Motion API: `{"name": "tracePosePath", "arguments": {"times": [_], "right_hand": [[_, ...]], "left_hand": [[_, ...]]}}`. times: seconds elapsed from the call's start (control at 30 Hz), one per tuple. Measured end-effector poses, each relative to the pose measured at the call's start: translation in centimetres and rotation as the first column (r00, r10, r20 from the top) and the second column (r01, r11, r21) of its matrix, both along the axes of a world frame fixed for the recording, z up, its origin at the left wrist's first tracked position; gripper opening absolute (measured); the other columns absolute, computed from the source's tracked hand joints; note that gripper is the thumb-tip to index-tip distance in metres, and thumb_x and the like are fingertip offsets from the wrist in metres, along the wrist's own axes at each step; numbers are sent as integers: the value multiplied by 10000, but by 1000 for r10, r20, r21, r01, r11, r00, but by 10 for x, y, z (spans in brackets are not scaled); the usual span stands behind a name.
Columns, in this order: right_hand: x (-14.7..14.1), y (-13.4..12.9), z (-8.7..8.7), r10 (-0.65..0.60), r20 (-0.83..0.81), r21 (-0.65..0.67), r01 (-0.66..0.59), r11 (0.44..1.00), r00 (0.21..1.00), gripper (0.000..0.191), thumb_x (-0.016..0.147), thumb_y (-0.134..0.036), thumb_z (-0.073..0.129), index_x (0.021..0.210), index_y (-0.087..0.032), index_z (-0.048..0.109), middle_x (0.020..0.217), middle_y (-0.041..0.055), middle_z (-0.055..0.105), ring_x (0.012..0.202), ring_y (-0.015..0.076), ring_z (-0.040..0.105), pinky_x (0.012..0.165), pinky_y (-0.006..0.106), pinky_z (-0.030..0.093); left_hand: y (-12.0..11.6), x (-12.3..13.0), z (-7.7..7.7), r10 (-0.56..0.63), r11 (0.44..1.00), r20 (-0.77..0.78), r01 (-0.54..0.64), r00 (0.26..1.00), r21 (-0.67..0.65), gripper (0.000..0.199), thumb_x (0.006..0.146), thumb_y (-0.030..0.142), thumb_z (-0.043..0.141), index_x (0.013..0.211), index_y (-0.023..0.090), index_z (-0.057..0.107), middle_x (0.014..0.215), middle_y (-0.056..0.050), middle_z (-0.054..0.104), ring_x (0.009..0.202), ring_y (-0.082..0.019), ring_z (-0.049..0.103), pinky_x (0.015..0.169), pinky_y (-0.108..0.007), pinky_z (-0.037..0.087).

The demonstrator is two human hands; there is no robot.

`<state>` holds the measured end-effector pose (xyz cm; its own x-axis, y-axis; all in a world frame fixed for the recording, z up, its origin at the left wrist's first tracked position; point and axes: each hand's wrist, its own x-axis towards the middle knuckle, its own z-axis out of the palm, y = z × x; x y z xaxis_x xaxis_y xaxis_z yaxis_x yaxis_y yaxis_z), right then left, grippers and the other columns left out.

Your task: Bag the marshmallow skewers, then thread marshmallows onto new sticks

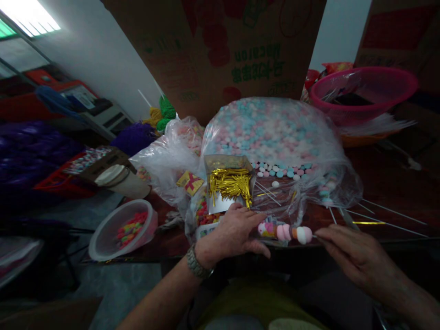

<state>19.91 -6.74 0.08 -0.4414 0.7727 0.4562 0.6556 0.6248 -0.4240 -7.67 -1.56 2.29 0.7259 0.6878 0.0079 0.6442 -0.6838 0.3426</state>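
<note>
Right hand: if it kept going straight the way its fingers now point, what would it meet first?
The candy skewer comes first: its white end piece lies directly ahead of the right hand. Depth is unclear here, so the fingertips may already be touching the skewer's stick.

Left hand (230, 233), candy skewer (287, 233), right hand (357, 252)

Dim indoor scene, lit from the far left.
Glare is thrown by a bright white fluorescent ceiling tube (29, 17); a crinkled clear plastic bag (275, 128) is softly sheened, a dark purple heap (34, 156) is left in shadow, and the frame edges are bowed by wide-angle distortion.
</note>
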Motion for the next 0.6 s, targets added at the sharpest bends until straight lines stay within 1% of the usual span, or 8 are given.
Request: {"name": "tracePosePath", "arguments": {"times": [0.07,0.13,0.23,0.37,0.43,0.5,0.57,0.6], "right_hand": [[-5,3,3,44,-4,-78,-44,996,999,205,863,-166,427,939,-192,615,779,38,652,679,135,610,598,235,476],[-11,6,6,100,34,-143,-94,985,994,217,860,-155,412,922,-195,616,746,33,636,643,131,589,572,239,454],[-27,12,7,173,86,-240,-148,959,981,226,861,-135,389,884,-188,607,741,36,618,652,135,573,578,245,433],[-46,21,0,156,68,-312,-128,941,985,227,872,-139,371,786,-182,577,727,38,607,651,140,556,586,249,429],[-46,24,-3,136,11,-296,-127,947,991,215,878,-154,381,805,-185,582,740,41,613,669,143,560,592,251,430],[-42,26,-3,119,-7,-231,-118,966,993,207,871,-154,394,842,-187,597,774,54,626,710,160,571,624,272,432],[-39,24,-2,124,43,-176,-115,978,991,210,851,-133,403,836,-190,604,780,57,634,715,173,573,640,296,421],[-40,23,-2,136,72,-170,-122,978,988,214,846,-126,401,817,-190,602,770,55,636,701,176,571,635,301,415]], "left_hand": [[2,8,0,-23,1000,-122,24,992,10,534,707,623,558,979,166,606,817,-66,667,774,-224,614,805,-368,407],[3,17,0,-14,1000,-193,10,981,-22,496,720,633,532,863,165,613,731,-52,655,678,-208,617,680,-308,429],[3,30,-2,10,994,-185,-30,983,-105,522,674,674,542,803,172,598,697,-37,645,609,-190,608,509,-240,374],[3,41,0,71,985,-179,-98,981,-144,392,713,574,584,771,187,588,653,-10,626,582,-173,602,447,-218,312],[4,38,4,87,985,-176,-111,981,-130,369,713,549,598,808,193,586,675,-9,631,610,-181,613,458,-219,322],[5,32,8,86,988,-159,-105,983,-111,464,671,576,625,937,201,566,754,-16,649,667,-199,627,496,-227,361],[4,28,10,51,994,-161,-66,986,-85,598,627,586,658,1061,203,508,821,-25,657,714,-218,632,544,-248,396],[3,28,10,35,997,-173,-45,984,-55,617,634,561,668,1096,196,482,834,-30,657,730,-226,631,570,-262,409]]}}
